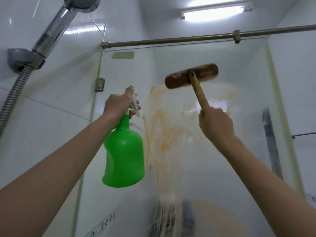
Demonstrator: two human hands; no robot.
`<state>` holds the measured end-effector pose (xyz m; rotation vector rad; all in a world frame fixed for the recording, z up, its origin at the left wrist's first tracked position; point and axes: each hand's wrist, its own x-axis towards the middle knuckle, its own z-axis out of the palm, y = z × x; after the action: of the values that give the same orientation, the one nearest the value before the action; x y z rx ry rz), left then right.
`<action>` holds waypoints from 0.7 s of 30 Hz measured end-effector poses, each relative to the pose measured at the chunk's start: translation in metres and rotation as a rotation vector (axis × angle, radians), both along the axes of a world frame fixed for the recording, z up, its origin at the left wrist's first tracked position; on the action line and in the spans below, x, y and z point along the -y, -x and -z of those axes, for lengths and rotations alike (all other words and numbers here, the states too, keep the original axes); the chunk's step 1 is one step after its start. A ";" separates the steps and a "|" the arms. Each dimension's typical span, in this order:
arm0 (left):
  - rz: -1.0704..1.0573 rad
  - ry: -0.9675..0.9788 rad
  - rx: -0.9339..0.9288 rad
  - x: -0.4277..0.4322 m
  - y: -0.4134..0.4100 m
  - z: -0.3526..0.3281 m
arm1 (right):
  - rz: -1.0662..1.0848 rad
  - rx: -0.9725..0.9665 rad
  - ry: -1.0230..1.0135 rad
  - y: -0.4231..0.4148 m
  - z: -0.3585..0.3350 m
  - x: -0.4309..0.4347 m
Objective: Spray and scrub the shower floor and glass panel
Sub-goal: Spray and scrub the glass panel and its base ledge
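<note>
Gripping a green spray bottle [124, 151] in the left hand [118, 105], fingers [135, 108] curled on its trigger, the person faces the glass panel [213, 151]. Right hand [216, 122] clasps the brush [191, 76] handle, head against orange-streaked glass; a shower head [68, 14] and rail [171, 40] hang above.

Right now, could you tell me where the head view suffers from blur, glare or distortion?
In the head view, the brush and the right hand show motion blur; the ceiling light blows out; wide-angle distortion splays the glass panel's side edges; the left hand and green spray bottle look sharp.
</note>
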<state>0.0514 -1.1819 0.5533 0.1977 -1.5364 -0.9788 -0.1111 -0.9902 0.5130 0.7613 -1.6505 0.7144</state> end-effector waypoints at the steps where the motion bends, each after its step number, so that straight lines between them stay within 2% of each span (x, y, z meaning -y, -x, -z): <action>1: 0.008 -0.010 -0.002 0.005 -0.004 0.003 | 0.024 0.012 -0.021 -0.001 -0.019 0.009; 3: 0.014 -0.007 -0.007 0.012 -0.010 0.008 | 0.070 0.066 -0.027 -0.010 -0.022 0.022; 7: 0.015 -0.003 -0.018 0.021 -0.024 0.019 | 0.097 0.173 -0.129 -0.042 0.068 0.036; 9: 0.005 0.009 -0.003 0.024 -0.028 0.022 | 0.115 0.134 -0.128 -0.048 0.054 0.048; 13: -0.038 0.038 0.002 0.027 -0.030 0.026 | 0.095 0.068 -0.074 -0.041 -0.038 0.070; 15: -0.029 0.020 -0.017 0.028 -0.034 0.028 | 0.087 0.086 -0.073 -0.048 -0.024 0.068; 18: -0.013 -0.004 -0.039 0.031 -0.045 0.032 | 0.078 0.169 -0.243 -0.068 0.072 0.063; 19: -0.004 -0.009 -0.042 0.032 -0.049 0.034 | 0.072 0.182 -0.293 -0.073 0.083 0.066; 21: 0.000 -0.017 -0.035 0.031 -0.054 0.038 | 0.084 0.104 -0.238 -0.071 0.052 0.079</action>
<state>0.1050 -1.2127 0.5155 0.1917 -1.4966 -0.9909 -0.0400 -1.0688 0.4614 0.8286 -1.8733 0.5105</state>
